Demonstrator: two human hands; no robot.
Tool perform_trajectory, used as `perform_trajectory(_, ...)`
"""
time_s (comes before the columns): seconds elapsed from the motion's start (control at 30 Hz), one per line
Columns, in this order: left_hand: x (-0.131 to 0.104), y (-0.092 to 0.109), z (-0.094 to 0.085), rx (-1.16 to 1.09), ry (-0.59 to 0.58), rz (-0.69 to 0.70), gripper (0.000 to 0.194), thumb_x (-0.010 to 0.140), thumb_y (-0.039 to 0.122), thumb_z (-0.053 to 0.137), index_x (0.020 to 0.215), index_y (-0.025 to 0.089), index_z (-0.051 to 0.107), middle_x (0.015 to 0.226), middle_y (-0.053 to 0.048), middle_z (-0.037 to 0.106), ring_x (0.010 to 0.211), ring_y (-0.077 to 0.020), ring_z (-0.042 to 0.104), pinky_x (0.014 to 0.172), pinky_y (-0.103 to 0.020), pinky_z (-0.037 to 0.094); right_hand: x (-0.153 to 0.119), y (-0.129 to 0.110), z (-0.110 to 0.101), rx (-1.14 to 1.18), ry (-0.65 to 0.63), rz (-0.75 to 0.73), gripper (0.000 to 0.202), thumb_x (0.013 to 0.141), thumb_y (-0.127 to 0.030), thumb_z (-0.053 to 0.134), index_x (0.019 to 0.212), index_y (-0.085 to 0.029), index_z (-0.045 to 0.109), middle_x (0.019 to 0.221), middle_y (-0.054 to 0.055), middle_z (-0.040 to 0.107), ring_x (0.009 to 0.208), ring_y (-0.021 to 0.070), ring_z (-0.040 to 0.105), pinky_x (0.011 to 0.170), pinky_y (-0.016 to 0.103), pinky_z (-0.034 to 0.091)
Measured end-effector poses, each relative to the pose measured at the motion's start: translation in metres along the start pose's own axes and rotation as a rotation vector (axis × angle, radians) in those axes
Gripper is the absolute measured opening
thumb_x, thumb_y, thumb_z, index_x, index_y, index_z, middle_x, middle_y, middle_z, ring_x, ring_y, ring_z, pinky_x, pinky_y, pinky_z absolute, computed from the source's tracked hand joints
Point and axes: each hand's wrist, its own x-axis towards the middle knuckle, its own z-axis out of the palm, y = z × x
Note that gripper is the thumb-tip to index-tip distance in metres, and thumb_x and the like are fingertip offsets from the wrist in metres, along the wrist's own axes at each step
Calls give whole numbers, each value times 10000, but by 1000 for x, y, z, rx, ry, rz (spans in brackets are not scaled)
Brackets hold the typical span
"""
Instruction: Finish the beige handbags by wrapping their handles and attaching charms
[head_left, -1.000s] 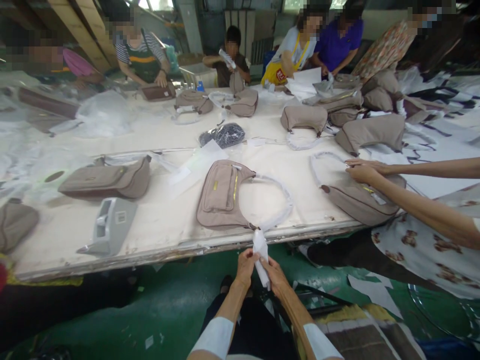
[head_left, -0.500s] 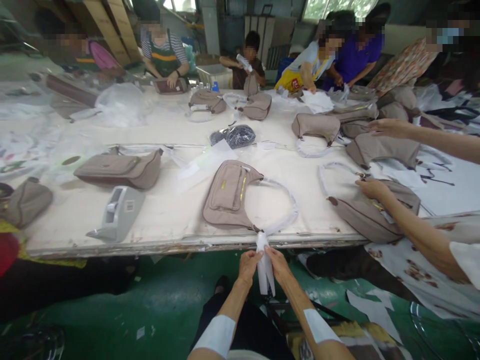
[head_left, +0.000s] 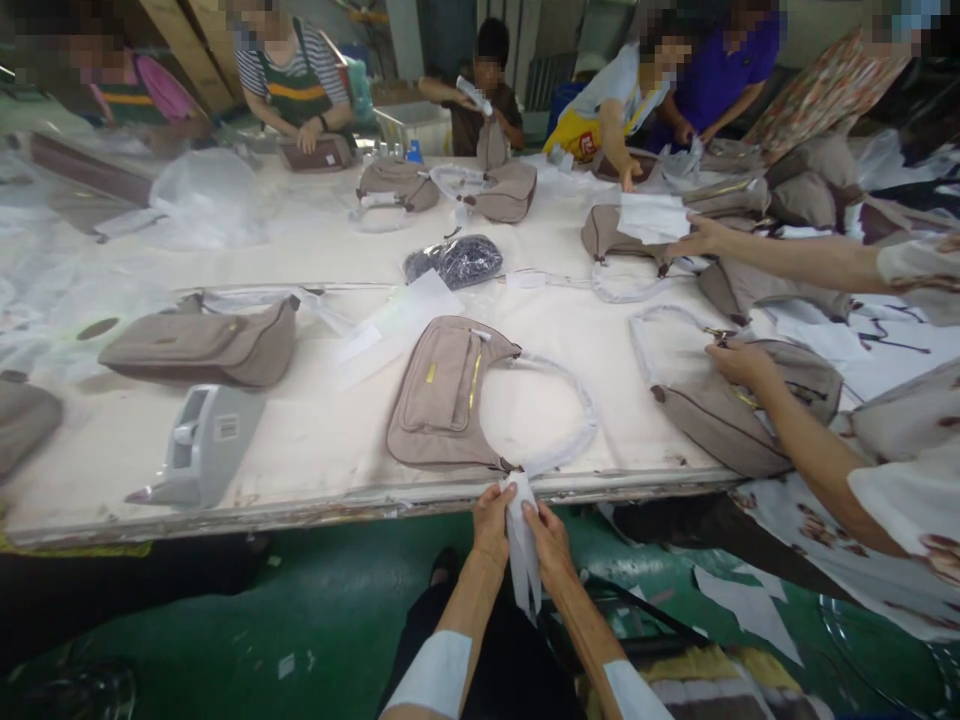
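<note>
Now I log left hand (head_left: 491,520) and right hand (head_left: 551,545) fingers clamped on white paper (head_left: 523,545), five o'clock of the taupe handbag (head_left: 439,400), the paper's lower end split since a second ago, so probably unsecured.

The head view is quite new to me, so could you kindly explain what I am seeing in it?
Of course. There is no machine: the grip here is a person's two bare hands, left hand and right hand. The camera is worn on that person's head, looking forward and down. Both hands hold a white strip at the table's near edge, by the lower corner of a taupe handbag whose strap is wrapped in white. On the pale table also lie more bags, a grey tape dispenser and a dark bundle in clear plastic. The hand at right, by another bag, belongs to a co-worker.
</note>
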Motion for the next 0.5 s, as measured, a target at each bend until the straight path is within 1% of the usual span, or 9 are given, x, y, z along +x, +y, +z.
perform_trajectory(0.1, -1, -2, 0, -60, 19, -35, 396, 405, 329, 822, 698, 141, 633, 593, 1, 640, 525, -106, 549, 544, -236, 422, 1, 3, 0, 1, 2, -16, 510, 691, -504, 631, 1069, -162, 608, 894, 57, 700, 730, 177, 616, 664, 275, 487)
perform_trajectory(0.27, 4, -1, -1, -104, 84, -82, 301, 447, 270, 808, 655, 147, 628, 597, -3, 633, 546, -110, 553, 539, -237, 428, 0, 4, 1, 37, 18, 34, 505, 694, -494, 637, 1076, -165, 601, 854, 44, 698, 713, 170, 607, 627, 260, 474)
perform_trajectory(0.4, 8, 2, -2, -89, 125, -90, 277, 460, 257, 803, 639, 154, 619, 591, 2, 631, 557, -113, 562, 559, -242, 442, -3, -4, 4, 52, 3, 81, 507, 690, -513, 636, 1060, -167, 602, 901, 55, 701, 763, 187, 622, 659, 268, 488)
perform_trajectory(0.5, 7, 4, 1, -68, 151, -62, 293, 457, 270, 808, 640, 149, 613, 597, 1, 637, 560, -119, 571, 569, -250, 454, -1, -12, 7, 43, 41, 70, 519, 675, -522, 644, 1059, -176, 599, 985, 62, 691, 823, 192, 625, 708, 271, 498)
